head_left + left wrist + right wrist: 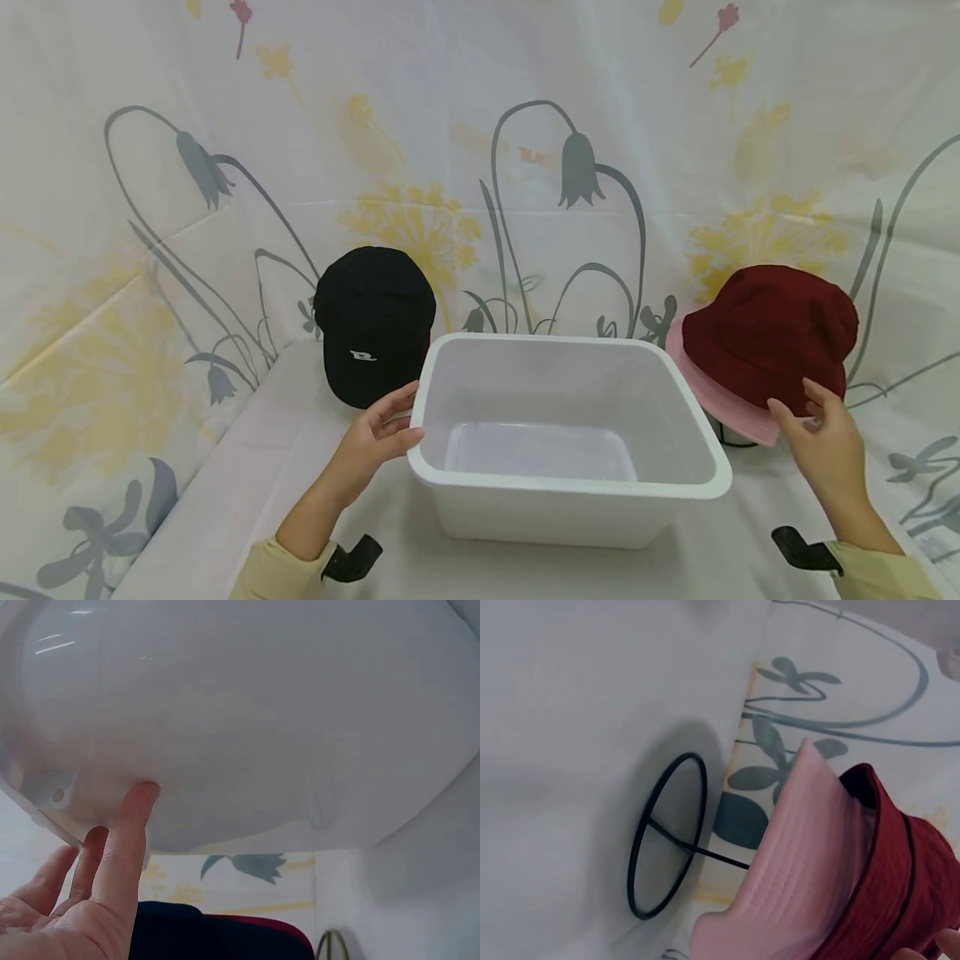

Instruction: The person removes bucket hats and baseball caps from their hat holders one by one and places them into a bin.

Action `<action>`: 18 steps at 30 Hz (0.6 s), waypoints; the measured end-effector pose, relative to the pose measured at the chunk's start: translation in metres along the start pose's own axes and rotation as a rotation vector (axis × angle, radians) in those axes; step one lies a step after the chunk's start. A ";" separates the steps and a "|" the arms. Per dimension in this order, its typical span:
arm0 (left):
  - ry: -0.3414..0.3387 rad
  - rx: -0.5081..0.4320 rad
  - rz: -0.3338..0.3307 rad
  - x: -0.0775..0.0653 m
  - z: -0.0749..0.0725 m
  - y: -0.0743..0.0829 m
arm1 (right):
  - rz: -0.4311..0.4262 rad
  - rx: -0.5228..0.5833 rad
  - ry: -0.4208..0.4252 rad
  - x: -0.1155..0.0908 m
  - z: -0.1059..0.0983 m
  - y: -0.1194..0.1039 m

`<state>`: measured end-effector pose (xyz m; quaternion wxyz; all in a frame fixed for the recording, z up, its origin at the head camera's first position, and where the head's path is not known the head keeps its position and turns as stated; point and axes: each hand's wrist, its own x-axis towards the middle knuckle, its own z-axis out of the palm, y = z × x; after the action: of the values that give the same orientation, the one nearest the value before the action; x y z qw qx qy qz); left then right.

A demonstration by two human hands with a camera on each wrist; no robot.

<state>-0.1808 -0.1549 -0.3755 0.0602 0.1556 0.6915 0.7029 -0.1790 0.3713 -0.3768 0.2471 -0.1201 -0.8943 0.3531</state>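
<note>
A white plastic basin [570, 517] stands in front of me, with its inside bare. My left hand [367, 442] is at its left rim, thumb and index fingertips right at the edge. In the left wrist view, a fairly straight finger [133, 825] touches the basin's outer wall [247, 712]. To the right is a dark red bucket hat [772, 333], a pink stitched brim [802, 855] showing below it. My right hand [828, 446] is at the hat's near side, thumb and index finger apart; only its fingertips [949, 943] show in the right wrist view.
A black cap [375, 317] with a small white mark sits behind the basin on the left. The red hat is on a black wire stand [634, 877] with a ring base. A flower-printed sheet [465, 167] hangs behind the white-covered table [255, 467].
</note>
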 end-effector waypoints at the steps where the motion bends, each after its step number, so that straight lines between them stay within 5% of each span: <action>1: 0.000 0.000 0.000 0.000 0.000 0.000 | 0.004 -0.005 0.005 0.001 0.000 -0.001; 18: 0.011 0.001 0.003 0.001 -0.001 -0.004 | 0.028 -0.004 0.065 0.018 -0.010 -0.002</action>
<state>-0.1829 -0.1549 -0.3794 0.0551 0.1528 0.6919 0.7035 -0.1887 0.3824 -0.3625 0.2710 -0.1445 -0.8848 0.3504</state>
